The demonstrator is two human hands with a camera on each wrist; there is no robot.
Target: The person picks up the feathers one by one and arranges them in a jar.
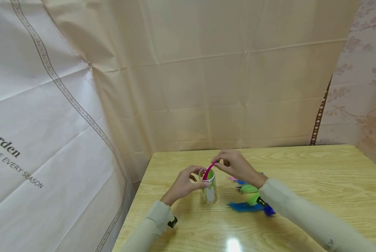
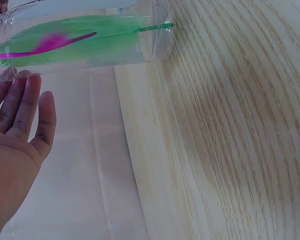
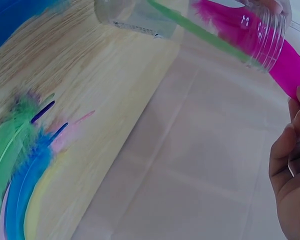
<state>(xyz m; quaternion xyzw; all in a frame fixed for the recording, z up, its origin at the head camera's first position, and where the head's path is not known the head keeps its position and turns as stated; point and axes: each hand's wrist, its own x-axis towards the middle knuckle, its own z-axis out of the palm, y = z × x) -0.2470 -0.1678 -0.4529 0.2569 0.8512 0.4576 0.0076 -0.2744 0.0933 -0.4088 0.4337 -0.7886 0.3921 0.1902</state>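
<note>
A clear jar (image 1: pixel 210 197) stands upright on the table, with a green feather (image 2: pixel 107 34) inside, its quill near the bottom. My left hand (image 1: pixel 185 182) holds the jar near its mouth, thumb on the near side and fingers on the far side. Between thumb and fingertips, my right hand (image 1: pixel 235 166) pinches the upper end of a magenta feather (image 1: pixel 208 172). This feather passes through the jar's mouth, and its fluffy lower part (image 3: pixel 225 22) is inside. In the left wrist view its quill tip hangs partway down, above the jar's bottom.
Several loose feathers lie right of the jar, partly under my right forearm: a blue feather (image 1: pixel 244 207), a green feather (image 1: pixel 248 189) and a purple one (image 1: pixel 269 210) among them. A pale label (image 1: pixel 210 193) shows on the jar. Beige cloth (image 1: pixel 222 98) hangs behind the wooden table (image 1: pixel 317 175).
</note>
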